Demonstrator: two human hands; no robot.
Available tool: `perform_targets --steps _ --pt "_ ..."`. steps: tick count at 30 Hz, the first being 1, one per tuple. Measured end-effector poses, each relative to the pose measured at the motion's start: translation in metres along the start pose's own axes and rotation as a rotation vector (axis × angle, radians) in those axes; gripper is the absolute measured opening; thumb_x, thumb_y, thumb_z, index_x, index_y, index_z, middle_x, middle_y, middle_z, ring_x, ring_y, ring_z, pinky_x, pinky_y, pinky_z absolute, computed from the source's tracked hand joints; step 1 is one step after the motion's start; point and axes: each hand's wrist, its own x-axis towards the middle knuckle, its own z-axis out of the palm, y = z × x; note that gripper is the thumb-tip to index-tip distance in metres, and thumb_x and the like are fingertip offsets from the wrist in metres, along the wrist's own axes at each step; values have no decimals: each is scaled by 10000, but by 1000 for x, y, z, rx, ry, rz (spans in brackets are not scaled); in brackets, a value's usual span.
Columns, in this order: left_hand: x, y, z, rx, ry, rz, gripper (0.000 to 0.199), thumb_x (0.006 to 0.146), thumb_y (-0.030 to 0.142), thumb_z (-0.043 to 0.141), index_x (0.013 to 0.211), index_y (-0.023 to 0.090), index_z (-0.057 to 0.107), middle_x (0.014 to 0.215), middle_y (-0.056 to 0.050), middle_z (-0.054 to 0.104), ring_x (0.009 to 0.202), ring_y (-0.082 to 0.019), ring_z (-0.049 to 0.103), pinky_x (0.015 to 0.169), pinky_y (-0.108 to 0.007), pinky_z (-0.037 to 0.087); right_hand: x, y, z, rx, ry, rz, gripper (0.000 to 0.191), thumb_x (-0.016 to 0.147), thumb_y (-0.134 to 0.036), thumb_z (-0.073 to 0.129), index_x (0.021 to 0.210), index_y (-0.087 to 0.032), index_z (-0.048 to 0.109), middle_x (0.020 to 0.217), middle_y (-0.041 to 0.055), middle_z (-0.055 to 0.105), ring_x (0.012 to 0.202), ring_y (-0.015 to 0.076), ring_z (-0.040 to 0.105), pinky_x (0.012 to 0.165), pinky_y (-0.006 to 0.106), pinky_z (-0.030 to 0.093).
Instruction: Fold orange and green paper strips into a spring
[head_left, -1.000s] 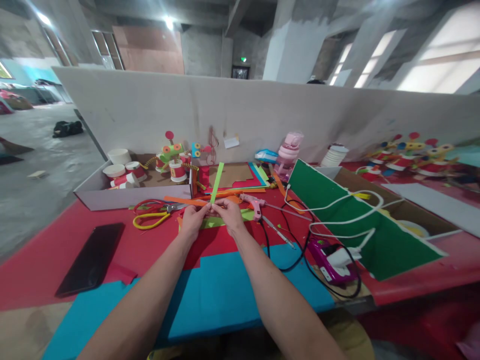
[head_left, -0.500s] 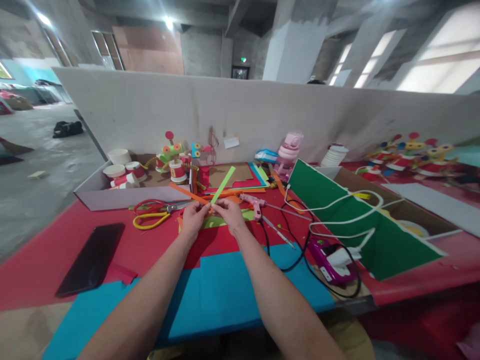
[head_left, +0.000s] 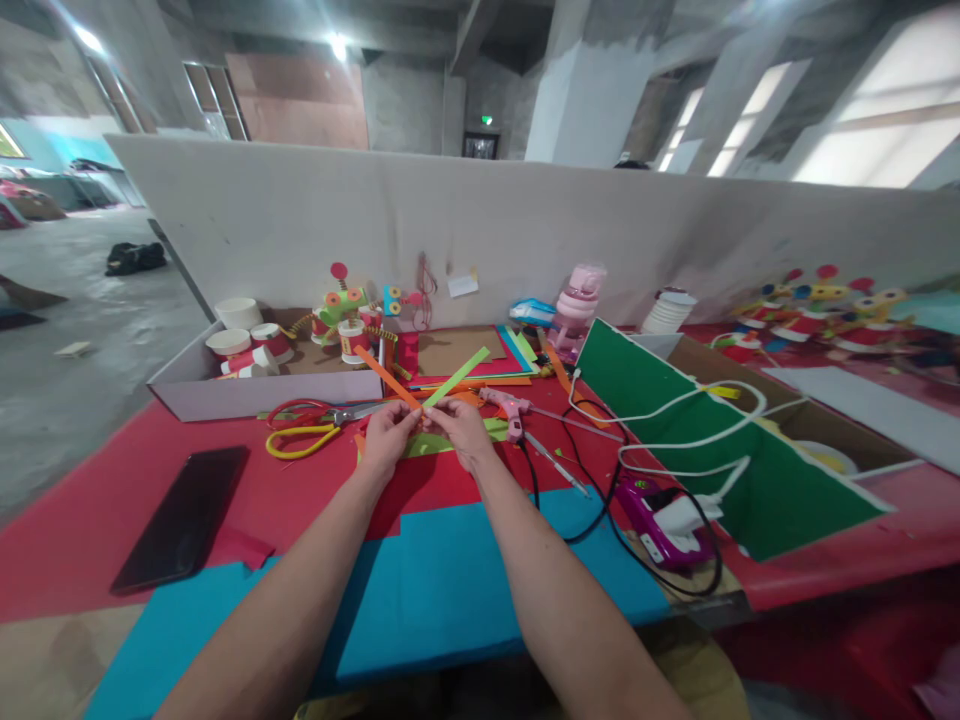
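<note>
My left hand (head_left: 388,437) is closed in a pinch on an orange paper strip (head_left: 386,376), which slants up and to the left. Beside it, my right hand (head_left: 461,430) pinches a light green paper strip (head_left: 459,376) that slants up to the right. The lower ends of both strips meet between my fingertips in a V; fingers hide how they join. Beneath and behind my hands lie green paper pieces (head_left: 426,444). A pink glue gun (head_left: 516,412) rests just right of my right hand, and scissors with yellow and red handles (head_left: 304,440) lie to the left.
A tray (head_left: 277,396) with paper cups and a paper-cup figure (head_left: 352,325) stands back left. A black phone (head_left: 184,515) lies left. On the right are a purple power strip (head_left: 664,535), looping cables and a green-sided box (head_left: 697,440). A pink bottle (head_left: 579,305) stands behind.
The green strip has tipped further to the right and the orange strip has swung more upright. Both hands stay in nearly the same place, still pinching.
</note>
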Motion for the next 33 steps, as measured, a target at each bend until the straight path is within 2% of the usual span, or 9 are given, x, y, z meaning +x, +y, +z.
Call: perform_targets --steps 6,12,17,23,29,33 --pt "-2 3 2 -34 -25 -22 316 655 453 764 685 178 611 606 12 606 555 -111 501 562 -229 360 0 0 0 -25 22 -32 348 522 -398 855 655 -172 627 576 -22 643 607 152 648 704 327 573" --pt "0 -1 0 -9 4 -22 328 622 444 781 631 183 581 564 22 580 537 -109 483 550 -229 350 0 1 -1 -41 -13 4 349 519 -383 862 674 -165 639 588 -18 650 607 151 649 706 332 572" --pt "-2 1 1 -49 -21 -46 303 655 442 765 700 178 623 605 13 606 547 -107 496 560 -228 365 1 1 -1 -61 21 -32 355 511 -400 865 656 -170 637 573 -18 648 570 148 637 679 324 571" --pt "-1 1 1 -7 -4 -34 320 633 438 785 643 175 603 575 12 596 536 -105 489 548 -228 357 1 2 -2 -65 5 9 352 516 -384 868 678 -170 640 584 -10 661 617 169 663 693 336 576" --pt "-2 3 3 -54 -20 -36 296 651 427 774 717 170 643 617 4 627 551 -107 507 562 -228 381 0 1 0 -41 38 -15 330 533 -370 860 654 -173 624 581 -5 658 635 184 671 708 350 579" --pt "0 0 0 -7 -11 -47 290 648 418 768 673 167 626 587 7 613 536 -100 487 549 -223 359 0 1 2 -39 31 5 348 501 -366 871 640 -170 618 578 -12 655 611 175 663 704 350 581"
